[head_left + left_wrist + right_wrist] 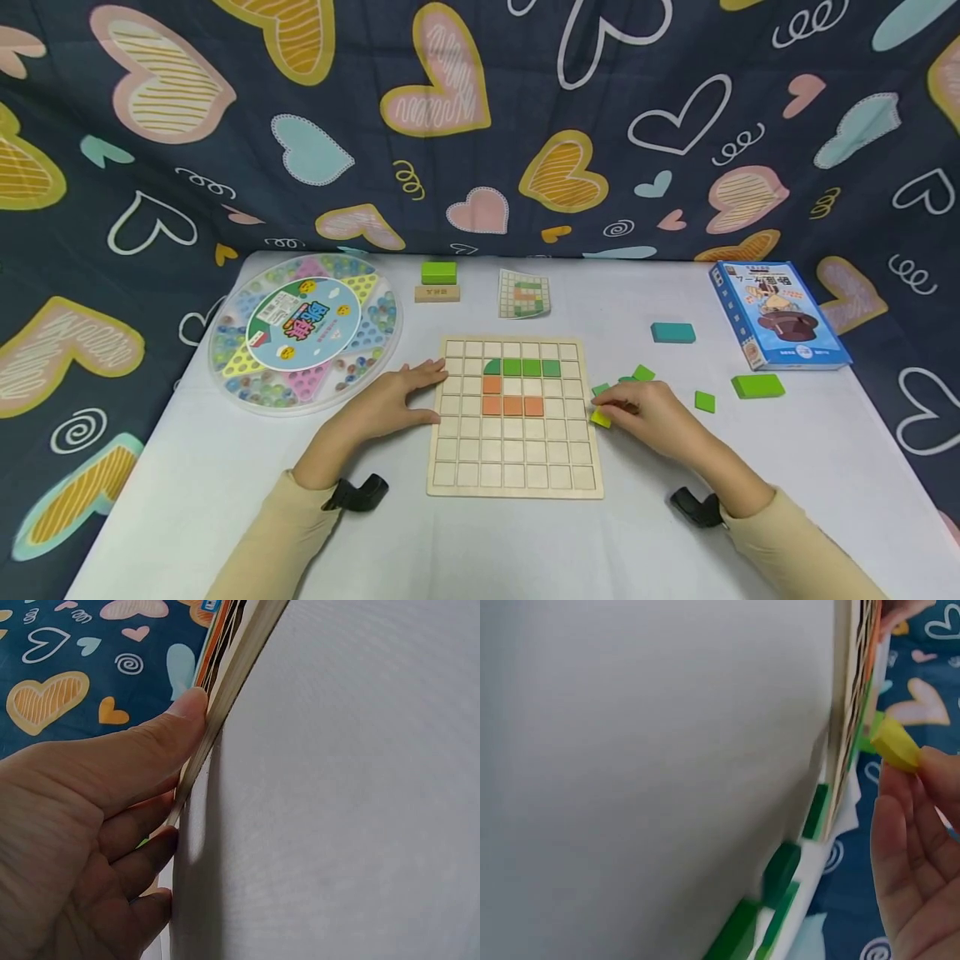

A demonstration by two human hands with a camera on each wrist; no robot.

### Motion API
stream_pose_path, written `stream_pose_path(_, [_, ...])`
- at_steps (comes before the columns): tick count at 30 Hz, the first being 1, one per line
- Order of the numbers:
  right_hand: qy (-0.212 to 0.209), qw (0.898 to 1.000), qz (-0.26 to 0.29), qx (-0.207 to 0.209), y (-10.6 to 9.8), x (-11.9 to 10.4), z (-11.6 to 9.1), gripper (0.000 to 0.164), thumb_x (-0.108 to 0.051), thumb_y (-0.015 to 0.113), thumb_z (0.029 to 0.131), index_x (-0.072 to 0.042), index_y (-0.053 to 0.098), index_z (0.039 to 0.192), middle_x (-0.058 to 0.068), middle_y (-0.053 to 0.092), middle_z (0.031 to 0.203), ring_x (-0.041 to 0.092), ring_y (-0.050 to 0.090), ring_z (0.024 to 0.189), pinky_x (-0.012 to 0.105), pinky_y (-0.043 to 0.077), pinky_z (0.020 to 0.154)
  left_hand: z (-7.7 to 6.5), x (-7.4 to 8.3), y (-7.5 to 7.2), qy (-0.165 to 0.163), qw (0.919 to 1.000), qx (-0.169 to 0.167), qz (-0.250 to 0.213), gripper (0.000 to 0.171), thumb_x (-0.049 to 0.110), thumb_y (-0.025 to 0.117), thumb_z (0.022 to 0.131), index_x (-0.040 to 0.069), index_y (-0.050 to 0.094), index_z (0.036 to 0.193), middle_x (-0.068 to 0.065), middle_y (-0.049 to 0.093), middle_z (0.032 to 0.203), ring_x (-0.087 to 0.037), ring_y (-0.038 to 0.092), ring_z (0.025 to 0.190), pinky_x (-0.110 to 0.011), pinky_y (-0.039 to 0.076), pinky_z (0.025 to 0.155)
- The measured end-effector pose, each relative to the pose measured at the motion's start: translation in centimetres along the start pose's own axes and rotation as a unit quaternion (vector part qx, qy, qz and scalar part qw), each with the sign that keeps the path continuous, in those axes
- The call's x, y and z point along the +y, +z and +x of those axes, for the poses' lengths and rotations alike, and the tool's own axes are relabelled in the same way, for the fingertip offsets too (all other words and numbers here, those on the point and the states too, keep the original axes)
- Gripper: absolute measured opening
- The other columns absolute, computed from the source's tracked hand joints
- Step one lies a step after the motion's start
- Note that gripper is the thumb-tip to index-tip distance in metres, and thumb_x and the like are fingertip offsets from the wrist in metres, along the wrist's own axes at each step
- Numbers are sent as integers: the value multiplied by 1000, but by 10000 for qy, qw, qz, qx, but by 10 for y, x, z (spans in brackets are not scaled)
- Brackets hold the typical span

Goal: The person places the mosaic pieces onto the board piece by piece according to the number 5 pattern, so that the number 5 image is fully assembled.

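Note:
A wooden grid board (491, 475) lies on the white table with green and orange tiles set in some of its squares. My left hand (386, 406) rests against the board's left edge, thumb and fingers spread apart. In the left wrist view, the thumb (169, 735) touches the board's side. Just off the board's right edge, my right hand (648, 414) pinches a yellow tile (895, 744) between thumb and fingertips. Several loose green tiles (643, 373) lie beyond that hand, and another green tile (704, 402) lies to its right.
A patterned picture card (524, 294) lies behind the board. A round marble game case (232, 392) is at left, a blue box (787, 321) at right. Rectangular blocks lie around: teal (672, 332), green (758, 386), another green (438, 272) and a wooden one (437, 293).

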State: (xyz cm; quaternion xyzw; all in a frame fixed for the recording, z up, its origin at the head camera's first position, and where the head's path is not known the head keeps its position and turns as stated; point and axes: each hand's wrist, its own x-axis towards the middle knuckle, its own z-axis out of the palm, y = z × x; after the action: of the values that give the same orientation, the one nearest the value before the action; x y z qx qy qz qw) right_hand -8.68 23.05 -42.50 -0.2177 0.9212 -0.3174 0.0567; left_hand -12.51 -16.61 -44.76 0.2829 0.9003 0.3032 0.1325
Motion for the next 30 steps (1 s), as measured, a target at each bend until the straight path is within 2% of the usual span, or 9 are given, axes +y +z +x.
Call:
stream_pose_path(8, [-133,9973,469,-543,10,-7,33,18,-13,66,89,-12,72,106,-3,71,101,6,63,87,21,55,72,0,0,1,178,9998,29,43,67,31,76,79,6,52,136,-6,39,149,-25,35,139,-47,25,116])
stream_pose_path(16, [-359,9921,604,-1039,19,-14,50,17,-12,63,91,-17,73,103,-5,70,100,7,57,81,21,49,68,1,-2,2,128,9999,-13,85,67,32,75,80,7,51,137,-5,38,149,-25,34,139,-47,26,116])
stream_pose_path(30, [-600,9925,254,-1035,25,-16,56,16,-10,64,89,-15,72,102,-5,68,101,7,56,83,22,51,71,0,-2,0,106,9999,2,21,68,33,75,79,8,51,137,-4,38,150,-24,34,139,-48,26,116])
